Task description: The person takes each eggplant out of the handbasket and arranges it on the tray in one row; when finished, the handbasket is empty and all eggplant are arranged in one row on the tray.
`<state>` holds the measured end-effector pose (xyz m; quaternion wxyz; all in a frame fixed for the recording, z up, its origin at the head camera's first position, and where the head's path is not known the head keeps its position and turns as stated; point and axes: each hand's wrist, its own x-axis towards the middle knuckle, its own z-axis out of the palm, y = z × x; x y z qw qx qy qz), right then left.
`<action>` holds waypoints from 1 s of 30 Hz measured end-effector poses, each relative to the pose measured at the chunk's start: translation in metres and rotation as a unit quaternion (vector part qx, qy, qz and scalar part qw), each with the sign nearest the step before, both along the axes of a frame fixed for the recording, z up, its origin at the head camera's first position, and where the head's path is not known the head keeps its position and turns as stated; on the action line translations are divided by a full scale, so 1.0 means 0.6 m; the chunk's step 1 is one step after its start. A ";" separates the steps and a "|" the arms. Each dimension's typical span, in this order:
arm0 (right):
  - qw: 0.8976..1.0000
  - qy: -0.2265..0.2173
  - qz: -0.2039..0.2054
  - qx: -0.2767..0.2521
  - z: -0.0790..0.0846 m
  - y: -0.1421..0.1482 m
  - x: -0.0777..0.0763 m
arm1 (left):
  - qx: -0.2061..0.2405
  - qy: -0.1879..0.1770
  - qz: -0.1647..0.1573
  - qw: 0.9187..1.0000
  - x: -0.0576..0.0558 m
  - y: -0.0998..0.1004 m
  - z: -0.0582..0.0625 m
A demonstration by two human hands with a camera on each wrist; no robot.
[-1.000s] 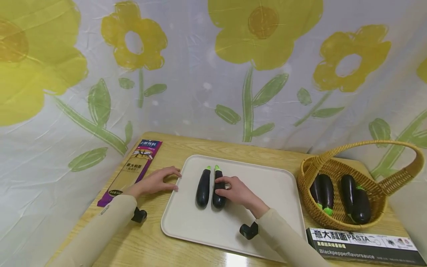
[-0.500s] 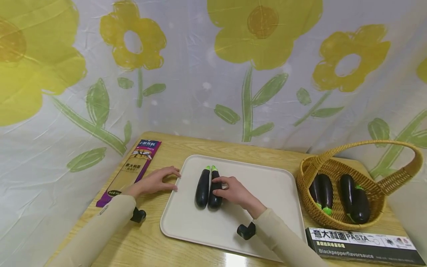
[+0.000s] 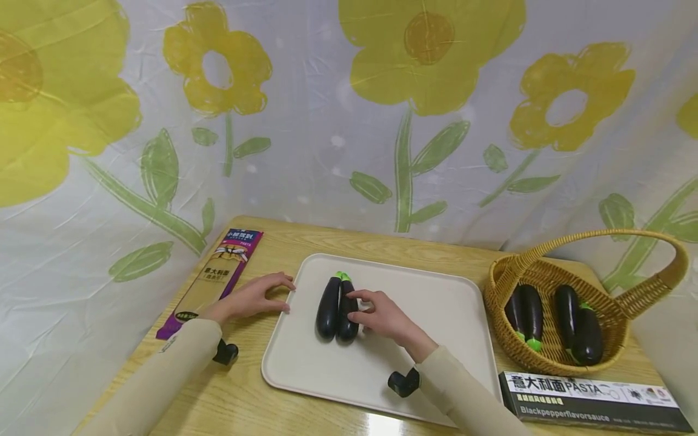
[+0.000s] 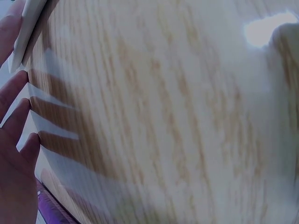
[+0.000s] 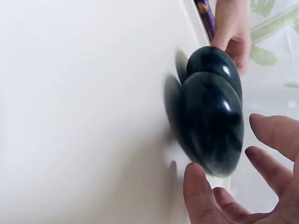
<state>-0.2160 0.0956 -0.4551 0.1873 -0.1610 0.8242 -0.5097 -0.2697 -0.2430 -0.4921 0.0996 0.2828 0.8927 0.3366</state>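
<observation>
Two dark eggplants with green stem ends lie side by side on a pale tray [image 3: 425, 387], left of its middle. The left eggplant [image 3: 328, 312] and the right eggplant [image 3: 347, 318] meet along their lengths. My right hand [image 3: 384, 315] is at the right eggplant's right side, thumb and fingers spread. In the right wrist view, the fingers [image 5: 198, 189] stand apart around the near eggplant [image 5: 212, 121], fingertips right at its skin. At the tray's left rim rests my left hand [image 3: 256, 295], fingers extended, fingertips on the edge; the left wrist view has them at the frame's left.
A wicker basket [image 3: 504, 327] with a tall handle and several eggplants stands on the right. In front of it lies a black pasta box [image 3: 594, 402]. A purple pasta packet [image 3: 215, 275] lies left of the tray on the wooden table [image 3: 240, 387].
The right eggplant has moved left against the other one, closing the gap between them, and its neighbour has shifted slightly left. My right hand followed, its fingers loosening. The left hand stayed put.
</observation>
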 end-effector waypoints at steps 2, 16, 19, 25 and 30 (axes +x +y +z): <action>1.000 -0.004 -0.003 -0.007 0.000 0.008 0.006 | -0.002 0.003 0.000 1.000 -0.001 -0.001 -0.001; 0.997 -0.013 -0.049 -0.054 0.031 0.107 0.093 | -0.007 0.004 0.003 1.000 -0.002 -0.001 -0.005; 0.997 -0.001 -0.070 -0.036 0.038 0.134 0.112 | -0.013 0.000 0.011 1.000 0.001 -0.002 -0.003; 0.994 0.009 -0.111 -0.008 0.052 0.181 0.148 | -0.016 -0.006 0.018 1.000 0.003 -0.001 0.001; 0.992 0.033 -0.122 0.010 0.070 0.216 0.170 | -0.012 -0.002 0.011 1.000 0.001 0.002 0.002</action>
